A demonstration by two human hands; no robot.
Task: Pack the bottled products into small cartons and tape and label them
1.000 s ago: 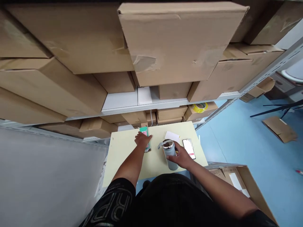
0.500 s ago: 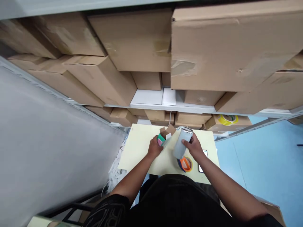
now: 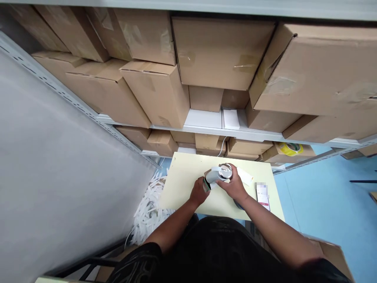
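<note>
In my right hand (image 3: 235, 186) is a pale blue-grey tumbler (image 3: 212, 176) with a shiny silver end (image 3: 225, 171) facing up and right. The fingers curl around that end. My left hand (image 3: 200, 192) is closed around a small open carton (image 3: 206, 184), of which a green and dark edge shows. The tumbler lies tilted, its lower end at the carton's mouth; how deep it sits inside cannot be seen. Both hands are just above the cream table (image 3: 182, 169). Beneath my right wrist, a roll of tape (image 3: 238, 204) is mostly hidden.
A white packet (image 3: 245, 176) and a phone (image 3: 262, 196) lie on the table's right side. Behind stand shelves (image 3: 203, 118) packed with cardboard boxes (image 3: 218, 51). Yellow tape (image 3: 291, 148) rests on a lower box. Shredded paper (image 3: 150, 208) covers the floor at left.
My right hand has brought the tumbler left and tipped it so its lower end meets the carton in my left hand. The white packet now shows. The view has shifted left.
</note>
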